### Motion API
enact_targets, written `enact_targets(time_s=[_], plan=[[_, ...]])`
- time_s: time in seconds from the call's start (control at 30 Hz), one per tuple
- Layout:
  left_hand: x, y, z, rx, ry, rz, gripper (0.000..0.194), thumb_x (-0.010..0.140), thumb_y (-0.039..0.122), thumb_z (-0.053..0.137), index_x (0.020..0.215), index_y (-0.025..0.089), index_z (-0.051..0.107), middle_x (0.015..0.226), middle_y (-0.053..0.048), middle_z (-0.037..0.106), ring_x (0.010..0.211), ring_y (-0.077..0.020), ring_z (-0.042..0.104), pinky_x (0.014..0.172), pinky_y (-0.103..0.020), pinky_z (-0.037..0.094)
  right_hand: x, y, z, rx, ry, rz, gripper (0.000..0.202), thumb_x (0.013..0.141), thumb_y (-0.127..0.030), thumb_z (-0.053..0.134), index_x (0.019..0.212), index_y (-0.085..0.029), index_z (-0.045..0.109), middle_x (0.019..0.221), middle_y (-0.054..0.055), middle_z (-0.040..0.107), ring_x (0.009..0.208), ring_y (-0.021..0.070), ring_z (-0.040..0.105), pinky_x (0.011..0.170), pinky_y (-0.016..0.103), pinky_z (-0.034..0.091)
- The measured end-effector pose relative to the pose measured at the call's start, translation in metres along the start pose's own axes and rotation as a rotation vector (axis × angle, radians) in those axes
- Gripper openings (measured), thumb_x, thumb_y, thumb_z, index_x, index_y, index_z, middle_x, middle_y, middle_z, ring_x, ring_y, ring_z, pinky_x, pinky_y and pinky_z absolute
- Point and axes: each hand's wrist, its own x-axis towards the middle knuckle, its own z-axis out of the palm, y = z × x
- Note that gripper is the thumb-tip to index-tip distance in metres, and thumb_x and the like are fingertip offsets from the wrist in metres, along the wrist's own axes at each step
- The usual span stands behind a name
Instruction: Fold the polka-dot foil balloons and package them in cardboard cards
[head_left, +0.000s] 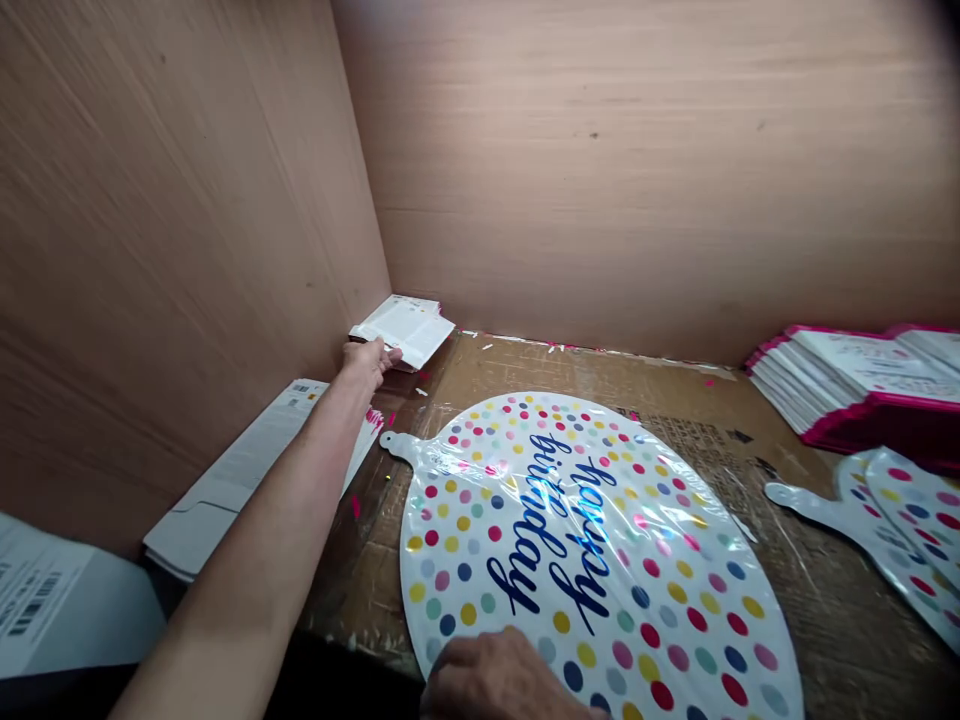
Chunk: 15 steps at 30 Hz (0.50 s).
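Observation:
My left hand [373, 361] reaches to the far left corner, its fingers closed on the near edge of a white card [412, 330] at the top of a small stack. Low in the view, my right hand [506, 680] rests at the near edge of a flat round foil balloon [540, 500] with coloured dots and "happy birthday" lettering. Its fingers are curled and mostly hidden, so whether they grip the balloon cannot be told. The balloon's tail points left.
Wooden panels [600, 180] stand behind and at left. White packs [240, 470] lie along the left panel, with a barcoded package [75, 600] nearer. Pink-edged packs [862, 380] and more dotted balloons [900, 520] are at right on the cardboard surface [525, 365].

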Motion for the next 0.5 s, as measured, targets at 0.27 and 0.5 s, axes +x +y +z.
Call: enact_targets(time_s=[0.27,0.5], plan=[[-0.103,-0.073,-0.081,0.731,-0.207,0.446,0.014,0.079,0.033,0.066,0.079,0.019,0.063,0.075,-0.006,0.067,0.077,-0.0251,0.067,0.074,-0.034,0.052,0.074,0.04,-0.063,-0.315,0.253,0.406,0.025,0.099,-0.029,0.043,0.087,-0.021,0.064,0.088,0.005,0.067,0.074,0.0162,0.063,0.059,0.026,0.04],[-0.098,-0.058,-0.058,1.124,-0.161,0.963,0.031,0.093,0.025,0.043,0.113,0.012,0.062,0.119,-0.017,0.063,0.113,-0.0306,0.056,0.094,-0.041,0.045,0.138,0.079,-0.072,-0.319,0.507,0.463,0.026,0.094,-0.016,0.046,0.118,-0.012,0.056,0.106,0.013,0.065,0.096,0.0205,0.062,0.078,0.029,0.048]])
